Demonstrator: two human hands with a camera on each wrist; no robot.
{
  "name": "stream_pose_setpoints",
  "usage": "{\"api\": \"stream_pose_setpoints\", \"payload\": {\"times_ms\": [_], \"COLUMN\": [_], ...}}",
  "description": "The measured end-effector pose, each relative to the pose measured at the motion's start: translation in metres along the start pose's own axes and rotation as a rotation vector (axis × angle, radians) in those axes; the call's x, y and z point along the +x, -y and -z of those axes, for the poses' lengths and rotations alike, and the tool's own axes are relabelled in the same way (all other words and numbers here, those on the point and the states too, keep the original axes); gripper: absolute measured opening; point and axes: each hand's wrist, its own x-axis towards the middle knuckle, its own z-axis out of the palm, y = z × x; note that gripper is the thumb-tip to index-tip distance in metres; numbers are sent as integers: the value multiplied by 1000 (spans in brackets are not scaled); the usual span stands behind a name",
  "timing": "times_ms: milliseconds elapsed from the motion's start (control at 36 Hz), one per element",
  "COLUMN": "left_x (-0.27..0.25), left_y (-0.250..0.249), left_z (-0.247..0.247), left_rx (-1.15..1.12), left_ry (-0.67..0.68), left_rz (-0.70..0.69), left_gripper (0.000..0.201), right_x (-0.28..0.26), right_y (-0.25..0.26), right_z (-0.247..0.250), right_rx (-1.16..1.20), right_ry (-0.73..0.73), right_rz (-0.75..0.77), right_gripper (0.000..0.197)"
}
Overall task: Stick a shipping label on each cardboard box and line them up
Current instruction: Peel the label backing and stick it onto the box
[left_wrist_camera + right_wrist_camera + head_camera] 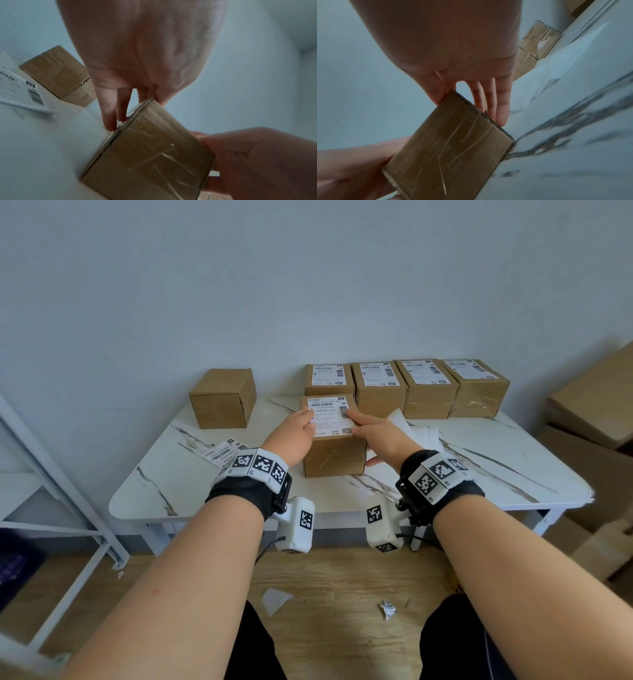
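Between both hands, left [297, 435] and right [378, 436], sits the labelled box [334, 451], each grip flat-fingered against its sides.

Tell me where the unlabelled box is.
In the head view, the unlabelled box stands alone at the table's far left, apart from the labelled row, beyond the loose label.

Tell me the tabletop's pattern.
White marble look with grey-brown veins, on the table; the head view shows it best.
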Motion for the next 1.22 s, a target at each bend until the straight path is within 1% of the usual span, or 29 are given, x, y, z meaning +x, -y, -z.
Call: {"api": "stream_pose_setpoints", "payload": {"times_ms": [111,167,222,250,306,333,389,500,555,667,750,833,889,1028,1139,1222], "left_x": [-2,0,0,-1,-4,-6,-9,-17,-24,-32,-32,-28,-23,-3,14,28], "left_y": [-1,2,3,4,4,4,4,10,13,21,28,35,39,48,51,54], "left_z": [-4,-6,-7,-7,-7,-6,-5,0,4,12,21,28,33,43,45,47], "left_rx": [-14,-16,-22,-20,7,26,56,92,93,65,49,49,47,37,2,-58], "left_ry": [-24,-75,-151,-179,-212,-221,-239,-347,-413,-516,-575,-575,-557,-514,-493,-471], "left_rz": [1,16,64,89,135,150,165,200,216,252,282,285,283,283,283,298], "left_gripper": [45,39,35,38,48,49,42,31,29,27,26,25,25,27,29,32], "right_x": [0,-1,-1,0,0,1,1,0,1,6,11,16,22,41,59,73], "right_y": [0,0,-1,0,1,1,2,8,14,28,37,45,49,53,53,53], "right_z": [-2,-3,-3,-4,-5,-7,-10,-20,-27,-40,-49,-56,-59,-62,-64,-65], "right_rx": [5,34,68,86,87,70,30,1,-17,-56,-49,-53,-47,-94,-151,-217], "right_ry": [-16,-41,-81,-102,-138,-156,-179,-148,-129,-93,-49,-12,-1,1,-68,-125], "right_rz": [-17,-39,-82,-111,-137,-132,-104,-43,-8,49,94,135,150,139,132,146], "right_gripper": [48,51,57,59,53,47,39,29,30,40,38,29,27,33,45,50]}}
